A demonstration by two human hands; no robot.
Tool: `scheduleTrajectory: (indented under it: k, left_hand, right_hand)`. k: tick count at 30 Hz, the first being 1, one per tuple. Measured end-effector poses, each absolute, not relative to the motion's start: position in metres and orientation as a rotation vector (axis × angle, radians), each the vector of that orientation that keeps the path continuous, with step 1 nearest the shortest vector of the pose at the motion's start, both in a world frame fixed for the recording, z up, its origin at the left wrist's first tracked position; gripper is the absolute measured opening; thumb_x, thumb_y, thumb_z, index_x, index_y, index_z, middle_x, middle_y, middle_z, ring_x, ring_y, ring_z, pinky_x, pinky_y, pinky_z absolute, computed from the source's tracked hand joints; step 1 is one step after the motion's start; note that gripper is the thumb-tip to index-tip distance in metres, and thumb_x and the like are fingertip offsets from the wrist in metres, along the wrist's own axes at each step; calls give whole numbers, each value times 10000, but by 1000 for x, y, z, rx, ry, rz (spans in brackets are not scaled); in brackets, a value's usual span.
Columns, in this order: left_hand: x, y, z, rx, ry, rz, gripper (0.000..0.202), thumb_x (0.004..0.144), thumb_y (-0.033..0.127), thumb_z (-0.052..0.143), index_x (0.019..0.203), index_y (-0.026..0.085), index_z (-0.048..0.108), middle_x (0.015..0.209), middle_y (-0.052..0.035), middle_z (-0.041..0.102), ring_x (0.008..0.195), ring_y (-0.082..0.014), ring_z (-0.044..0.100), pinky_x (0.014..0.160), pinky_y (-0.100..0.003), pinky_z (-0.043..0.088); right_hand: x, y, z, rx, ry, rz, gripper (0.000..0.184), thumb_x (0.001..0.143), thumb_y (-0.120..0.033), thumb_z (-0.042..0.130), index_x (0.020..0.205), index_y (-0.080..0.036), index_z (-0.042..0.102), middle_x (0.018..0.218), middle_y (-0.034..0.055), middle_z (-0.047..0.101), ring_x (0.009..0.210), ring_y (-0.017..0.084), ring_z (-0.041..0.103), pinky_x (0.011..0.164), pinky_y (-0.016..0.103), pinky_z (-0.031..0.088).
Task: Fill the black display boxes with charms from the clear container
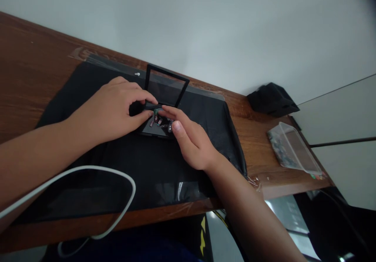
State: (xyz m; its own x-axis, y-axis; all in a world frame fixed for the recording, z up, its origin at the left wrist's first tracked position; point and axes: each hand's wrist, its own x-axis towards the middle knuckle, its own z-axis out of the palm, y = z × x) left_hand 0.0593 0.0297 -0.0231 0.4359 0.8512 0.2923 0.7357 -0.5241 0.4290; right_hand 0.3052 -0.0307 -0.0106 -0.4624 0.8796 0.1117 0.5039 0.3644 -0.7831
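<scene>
Both sets of fingers (143,95), slightly parted, flank trinkets (156,118).

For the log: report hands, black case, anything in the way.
Left hand and right hand at black case, grips unclear. Lid raised; small pieces inside. White cable near left forearm, apart from case.

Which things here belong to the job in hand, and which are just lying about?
Likely in use:
open black box with clear lid
small shiny multicoloured pieces inside
black sheet beneath

Apparently lying about:
white cable
black angular object by the wall
clear plastic tub, contents unclear
</scene>
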Motion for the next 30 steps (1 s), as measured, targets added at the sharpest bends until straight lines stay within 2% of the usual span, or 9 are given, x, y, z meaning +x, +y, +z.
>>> scheduleTrajectory:
  k: [5,8,12,18,24,30]
  left_hand:
    - [54,31,-18,2420,1406,689,499,936,608,501,1159,283,808,1031,-37,769,1044,-323,618,988,-493,487]
    - [51,32,-15,2407,1431,674,511,947,555,439,1162,273,808,1011,-45,769,1021,-318,625,944,-468,503]
    - [50,34,-16,2431,1419,634,501,927,556,473,1156,271,815,1010,-56,778,999,-332,637,925,-483,512]
    - [52,35,-19,2420,1457,580,463,889,620,511,1009,301,823,1033,-45,783,1059,-355,637,1006,-541,495]
    - [51,35,-19,2396,1380,634,444,876,637,572,1066,334,836,994,-28,785,1046,-333,634,1012,-500,517]
    - [52,35,-18,2420,1334,587,488,919,661,534,1098,342,858,1065,-21,805,1089,-337,622,1087,-549,469]
  right_hand:
    - [307,-31,-10,-1182,-2089,966,648,1138,-702,342,1593,-278,521,1600,72,666,1508,261,618,1300,501,462]
    - [308,-31,-12,-1168,-2081,972,655,1132,-720,326,1589,-294,525,1590,64,675,1504,258,623,1304,501,459]
    - [309,-30,-13,-1142,-2071,971,662,1129,-728,326,1587,-293,528,1583,60,681,1515,246,613,1299,477,468]
    - [309,-30,-12,-1165,-2076,968,660,1131,-721,338,1570,-277,550,1598,71,669,1519,259,611,1300,484,466]
    - [309,-31,-11,-1188,-2099,944,629,1140,-697,342,1558,-284,565,1594,60,673,1508,257,621,1303,488,467]
    - [308,-31,-9,-1215,-2112,941,597,1147,-670,350,1549,-291,575,1598,50,670,1494,260,632,1296,500,477]
